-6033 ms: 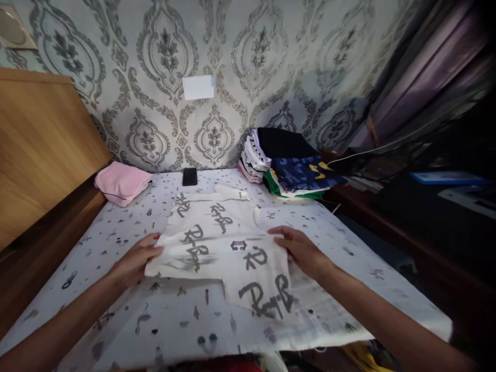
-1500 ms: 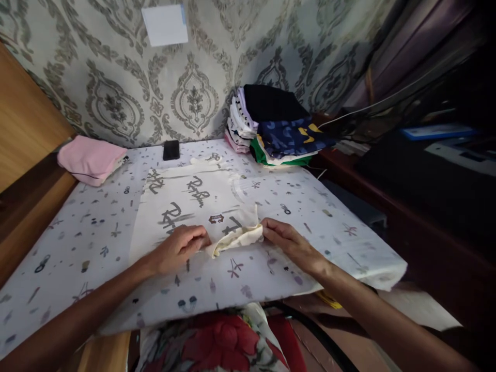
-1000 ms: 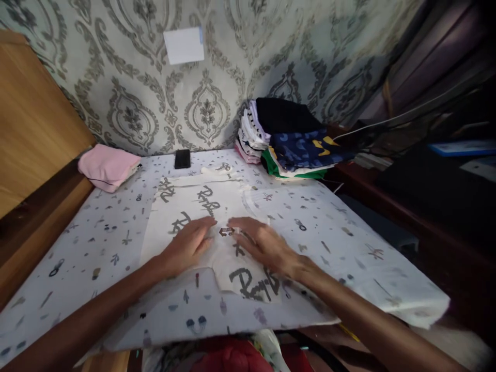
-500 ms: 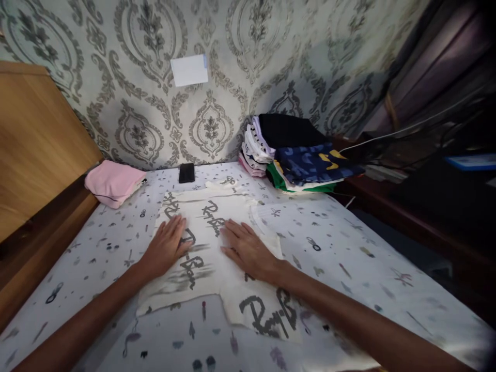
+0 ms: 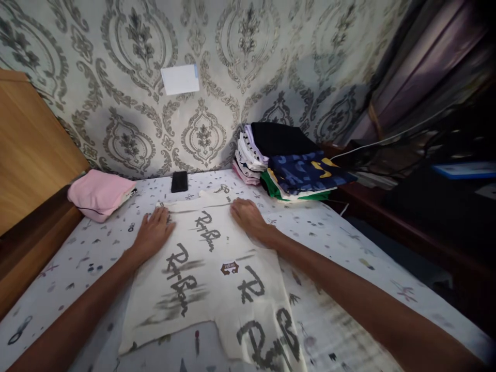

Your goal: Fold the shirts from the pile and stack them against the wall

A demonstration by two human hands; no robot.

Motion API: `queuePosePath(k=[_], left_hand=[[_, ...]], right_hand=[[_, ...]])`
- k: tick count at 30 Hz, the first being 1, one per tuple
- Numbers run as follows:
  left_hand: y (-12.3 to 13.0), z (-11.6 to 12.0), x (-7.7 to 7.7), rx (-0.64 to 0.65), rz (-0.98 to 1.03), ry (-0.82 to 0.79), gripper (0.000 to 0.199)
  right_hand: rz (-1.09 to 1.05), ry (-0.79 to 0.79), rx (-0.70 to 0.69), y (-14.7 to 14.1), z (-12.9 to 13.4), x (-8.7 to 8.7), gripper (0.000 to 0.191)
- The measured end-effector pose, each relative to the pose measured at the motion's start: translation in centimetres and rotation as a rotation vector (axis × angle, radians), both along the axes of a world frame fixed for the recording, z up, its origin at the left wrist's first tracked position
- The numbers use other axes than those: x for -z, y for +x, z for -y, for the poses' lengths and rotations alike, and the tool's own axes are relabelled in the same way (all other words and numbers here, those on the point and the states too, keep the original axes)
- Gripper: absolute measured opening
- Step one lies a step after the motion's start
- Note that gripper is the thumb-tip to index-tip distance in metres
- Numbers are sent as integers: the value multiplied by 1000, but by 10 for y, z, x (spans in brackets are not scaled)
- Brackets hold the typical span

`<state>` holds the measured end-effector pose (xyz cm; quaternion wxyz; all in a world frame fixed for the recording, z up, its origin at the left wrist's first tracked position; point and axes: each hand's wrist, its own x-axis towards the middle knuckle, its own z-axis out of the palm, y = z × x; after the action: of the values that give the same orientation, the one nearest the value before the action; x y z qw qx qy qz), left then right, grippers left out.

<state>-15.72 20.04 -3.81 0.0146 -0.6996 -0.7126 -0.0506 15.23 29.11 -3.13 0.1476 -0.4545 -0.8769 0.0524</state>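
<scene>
The left hand [image 5: 153,235] lies, fingers spread, on the white shirt [image 5: 213,258]. The right hand [image 5: 248,214] touches it; whether pinching, I can't tell.

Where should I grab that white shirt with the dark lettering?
Probably by its near left corner, in a pinch, coming from the near side. The white shirt lies flat on the patterned sheet, so its middle offers little to grasp; that corner is uncovered, with the left hand and right hand at the far part.

a home: patterned wallpaper [image 5: 248,46], curtain [image 5: 420,72]
</scene>
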Motion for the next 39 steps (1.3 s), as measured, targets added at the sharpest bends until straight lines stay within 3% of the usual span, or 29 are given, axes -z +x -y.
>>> queuePosePath(k=[4,6,8,14,19,25,27,32,39], left_hand=[[40,-32,7,225,77,-16,71],[42,-45,14,281,83,-46,71],[28,-54,18,261,68,-49,71],[-27,-63,18,98,25,30,65],[-33,-69,14,97,58,162,56],[-38,-72,13,21,15,261,49],[-38,-71,13,5,6,296,44],[-38,-63,4,33,86,382,29],[-36,-36,-32,88,187,356,29]], right_hand=[[-15,2,-130,-39,-15,5,34],[-69,-12,-172,-44,-25,12,38],[-154,-52,-142,-38,-36,17,39],[-290,-131,137,-21,-76,14,43],[-271,-196,371,-30,-116,4,36],[-260,-367,388,-38,-149,-9,19],[-299,-410,373,-39,-151,-10,12],[-515,-430,334,-36,-142,-17,15],[-822,-476,170,-7,-88,-45,21]])
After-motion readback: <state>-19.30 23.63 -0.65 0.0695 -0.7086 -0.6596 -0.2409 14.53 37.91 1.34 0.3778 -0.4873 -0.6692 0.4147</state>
